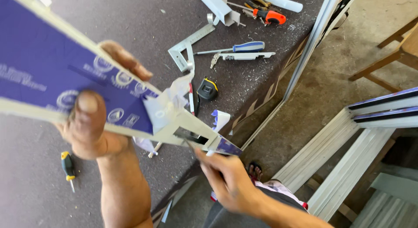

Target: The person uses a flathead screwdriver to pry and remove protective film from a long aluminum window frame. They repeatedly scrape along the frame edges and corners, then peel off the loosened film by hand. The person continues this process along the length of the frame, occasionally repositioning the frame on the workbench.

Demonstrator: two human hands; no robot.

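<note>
My left hand (89,128) wraps 1 long aluminium profile (78,86), thumb pressed on its blue-filmed face, fingers curled behind the far edge. The profile runs from the upper left corner down to the middle of the view, raised above the dark workbench (39,184). Film is peeled and bunched pale near the low end, where a rectangular slot is cut.

My right hand (228,178) sits at that low end, fingertips pinched together on a thin tool or tab at the slot; blurred, so I cannot tell exactly what they pinch.

Count on the bench:
- 1 small yellow-handled screwdriver (67,165), near left, well apart from the rest
- 1 blue-handled screwdriver (241,47)
- 1 orange-handled tool (270,16)
- 1 metal try square (188,48)
- 1 black and yellow tape measure (207,89)
- 1 white window handle piece (246,56), just beside the blue screwdriver
- 1 short white channel offcut (217,8)
- 1 red and white marker (191,97), partly behind the profile
- metal shavings scattered about

Edges: the bench's right edge runs diagonally from the top right down to the middle bottom, with 1 long frame length (305,49) leaning along it. The profile's low end overhangs that edge. Past it, concrete floor (331,80), then stacked white profiles (348,162) at right. Open bench surface lies near left, around the yellow screwdriver; the tools crowd the far side
</note>
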